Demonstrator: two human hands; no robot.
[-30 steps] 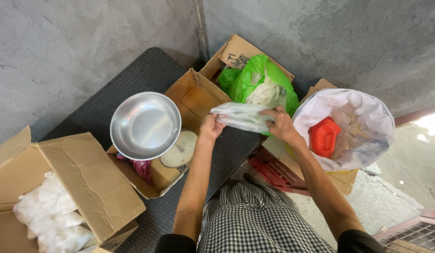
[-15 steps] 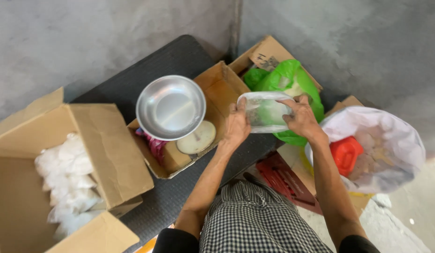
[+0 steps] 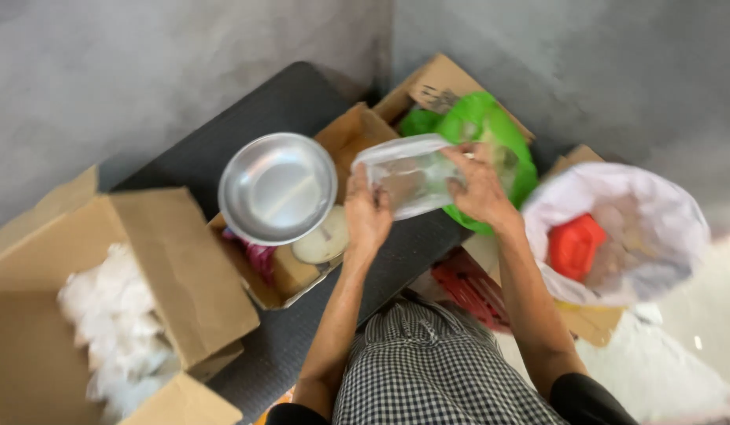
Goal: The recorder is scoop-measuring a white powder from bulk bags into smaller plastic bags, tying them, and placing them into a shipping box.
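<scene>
Bag: clear, held up over the dark desk's far edge, both your hands clamped on it, left hand low, right hand at top. Grip the edges evenly, keep it off the steel bowl.

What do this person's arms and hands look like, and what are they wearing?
Both forearms are bare, with no gloves, watch or rings that can be made out on the left hand or right hand. Dark short sleeves show at the upper arms, above black-and-white checked clothing.

Head camera looks down (close); hands central
</scene>
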